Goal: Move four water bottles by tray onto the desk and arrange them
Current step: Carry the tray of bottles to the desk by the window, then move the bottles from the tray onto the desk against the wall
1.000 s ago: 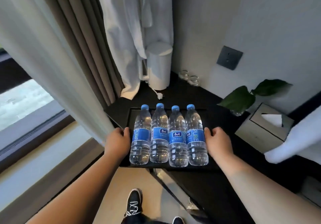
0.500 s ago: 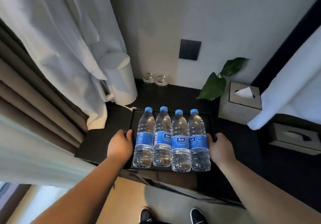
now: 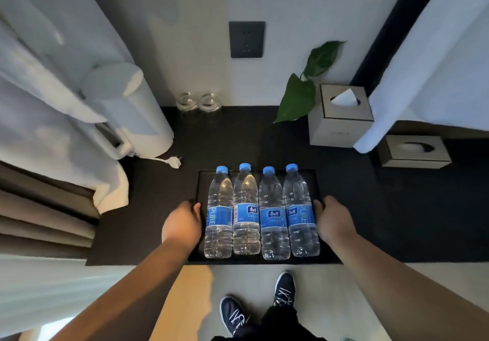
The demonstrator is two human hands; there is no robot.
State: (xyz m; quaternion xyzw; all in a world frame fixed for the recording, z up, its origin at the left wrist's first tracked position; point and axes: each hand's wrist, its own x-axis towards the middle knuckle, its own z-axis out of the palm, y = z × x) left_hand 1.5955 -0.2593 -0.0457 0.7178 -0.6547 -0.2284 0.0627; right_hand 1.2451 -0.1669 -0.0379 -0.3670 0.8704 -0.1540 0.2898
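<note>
**Tray with four bottles held at both side rims over the desk's front edge**

The black tray [image 3: 315,181] sits over the near part of the dark desk [image 3: 397,221], its front rim level with the desk's front edge; whether it rests on the surface or is held just clear cannot be told. Four water bottles lie flat on it, side by side and touching, blue caps toward 12 o'clock and bases toward 6 o'clock. From 9 to 3 o'clock: first bottle [image 3: 219,219], second bottle [image 3: 246,213], third bottle [image 3: 274,219], fourth bottle [image 3: 301,216]. Each is clear, filled and carries a blue label band at mid-body.

The left hand [image 3: 182,224] is closed on the tray's rim at 9 o'clock, knuckles up, thumb tip just beside the first bottle. The right hand [image 3: 333,221] is closed on the rim at 3 o'clock in a mirrored pose, thumb just beside the fourth bottle. Both forearms run in from 6 o'clock, bare.

Outward on the desk: two glasses [image 3: 198,102] at 12 o'clock against the wall, a white kettle [image 3: 132,113] at 10 o'clock with its plug [image 3: 173,161] lying loose near the tray's far left corner, a green plant [image 3: 304,94] and a tissue box [image 3: 341,118] at 1 o'clock. A dark wall socket [image 3: 247,39] is above the glasses. Two dark shoes [image 3: 259,301] stand on the floor at 6 o'clock.
</note>
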